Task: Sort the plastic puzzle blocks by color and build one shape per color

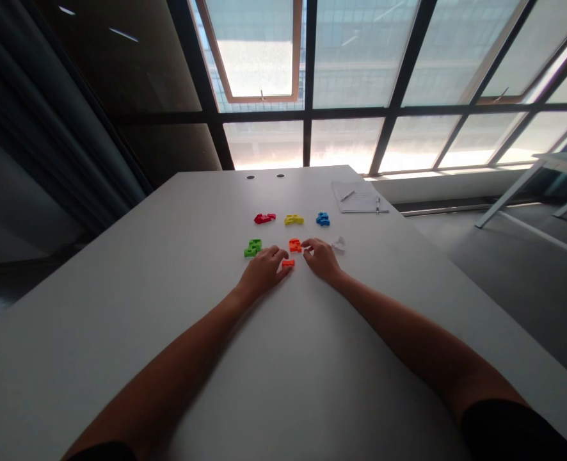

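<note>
My left hand (265, 269) rests on the white table with thumb and index finger curled around a small orange piece (288, 263). Just beyond it lies a larger orange toy piece (295, 245), shaped like a little vehicle. My right hand (320, 257) is at that piece's right side, fingers bent and fingertips a little apart; whether they touch it I cannot tell. A green toy piece (253, 248) sits beside my left fingers. To the right of my right hand is a white, partly see-through piece (338, 244).
Farther back stand red (265, 218), yellow (294, 219) and blue (322, 219) toy pieces in a row. Papers (358, 197) with two pens lie at the table's (207, 211) right edge. Windows are behind, a curtain (63, 96) on the left, another table (564, 163) at right.
</note>
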`<state>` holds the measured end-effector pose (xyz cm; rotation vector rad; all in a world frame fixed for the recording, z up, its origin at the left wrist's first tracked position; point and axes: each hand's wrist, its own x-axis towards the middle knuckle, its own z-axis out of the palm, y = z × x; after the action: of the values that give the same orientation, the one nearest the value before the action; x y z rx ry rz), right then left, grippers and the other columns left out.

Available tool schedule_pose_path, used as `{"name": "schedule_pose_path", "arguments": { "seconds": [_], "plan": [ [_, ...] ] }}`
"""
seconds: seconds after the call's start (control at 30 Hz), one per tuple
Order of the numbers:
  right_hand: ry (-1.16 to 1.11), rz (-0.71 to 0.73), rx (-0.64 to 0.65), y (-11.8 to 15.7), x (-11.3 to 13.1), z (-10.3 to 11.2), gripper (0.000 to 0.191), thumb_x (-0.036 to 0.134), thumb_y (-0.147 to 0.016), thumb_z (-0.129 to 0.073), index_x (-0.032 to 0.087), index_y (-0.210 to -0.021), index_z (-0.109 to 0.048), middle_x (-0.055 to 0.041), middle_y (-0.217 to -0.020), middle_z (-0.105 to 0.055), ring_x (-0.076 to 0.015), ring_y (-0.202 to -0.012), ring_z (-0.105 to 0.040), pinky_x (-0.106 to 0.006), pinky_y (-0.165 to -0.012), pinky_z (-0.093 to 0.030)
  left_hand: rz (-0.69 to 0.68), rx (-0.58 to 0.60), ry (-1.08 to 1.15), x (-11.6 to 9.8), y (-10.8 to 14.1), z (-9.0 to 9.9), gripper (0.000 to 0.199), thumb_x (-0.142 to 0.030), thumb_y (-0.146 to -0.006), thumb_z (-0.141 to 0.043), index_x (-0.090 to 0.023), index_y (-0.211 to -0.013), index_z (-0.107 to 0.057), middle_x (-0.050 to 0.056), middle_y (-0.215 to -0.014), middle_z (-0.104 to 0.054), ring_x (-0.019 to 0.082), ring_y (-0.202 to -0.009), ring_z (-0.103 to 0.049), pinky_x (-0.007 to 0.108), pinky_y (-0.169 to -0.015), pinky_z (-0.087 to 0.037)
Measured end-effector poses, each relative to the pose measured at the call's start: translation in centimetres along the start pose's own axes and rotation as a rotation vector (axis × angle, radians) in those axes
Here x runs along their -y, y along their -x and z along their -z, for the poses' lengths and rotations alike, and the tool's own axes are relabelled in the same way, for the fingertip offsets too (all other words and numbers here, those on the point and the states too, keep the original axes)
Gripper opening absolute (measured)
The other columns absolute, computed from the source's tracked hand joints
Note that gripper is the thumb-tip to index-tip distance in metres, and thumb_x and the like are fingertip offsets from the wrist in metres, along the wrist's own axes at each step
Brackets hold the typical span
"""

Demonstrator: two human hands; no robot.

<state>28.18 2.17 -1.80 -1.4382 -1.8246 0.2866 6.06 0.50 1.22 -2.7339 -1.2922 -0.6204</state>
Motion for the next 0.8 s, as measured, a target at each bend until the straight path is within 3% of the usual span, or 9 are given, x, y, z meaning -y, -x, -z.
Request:
{"name": "schedule_pose_path", "arguments": {
  "seconds": [0.17, 0.4, 0.8],
  "plan": [
    [0.0, 0.005, 0.0, -0.1, -0.3, -0.1, 0.025, 0.007, -0.088, -0.062, 0.019, -0.106, -0.076, -0.0079, -0.108, -0.079, -0.0201, -0.089, -0.072, -0.033, -0.093, -0.054, 0.012, 0.048, -0.015, -1.0, -1.4, -0.3, 0.017, -0.031, -0.103, -0.063, -0.019, -0.104, -0.076, 0.009, -0.103, -0.071, 0.023, -0.09, -0.069, 0.035, -0.086, -0.055],
    [-0.006, -0.002, -0.008, -0.1, -0.6, -0.4, 0.025, 0.008, -0.089, -0.062, 0.021, -0.105, -0.076, -0.0072, -0.108, -0.079, -0.0201, -0.09, -0.072, -0.033, -0.093, -0.054, 0.059, 0.057, 0.044, -0.1, -2.3, -0.7, 0.017, -0.024, -0.103, -0.06, -0.021, -0.104, -0.077, 0.008, -0.103, -0.072, 0.02, -0.083, -0.07, 0.032, -0.08, -0.055],
    [0.126, -0.023, 0.071, -0.1, -0.1, 0.0, 0.035, 0.009, -0.091, -0.061, 0.019, -0.121, -0.076, -0.0099, -0.112, -0.078, -0.0246, -0.105, -0.07, -0.038, -0.103, -0.05, 0.123, 0.034, 0.019, 0.2, -3.4, -1.4, 0.013, -0.025, -0.104, -0.059, -0.019, -0.113, -0.066, 0.009, -0.108, -0.074, 0.023, -0.092, -0.072, 0.032, -0.079, -0.053]
  ]
}}
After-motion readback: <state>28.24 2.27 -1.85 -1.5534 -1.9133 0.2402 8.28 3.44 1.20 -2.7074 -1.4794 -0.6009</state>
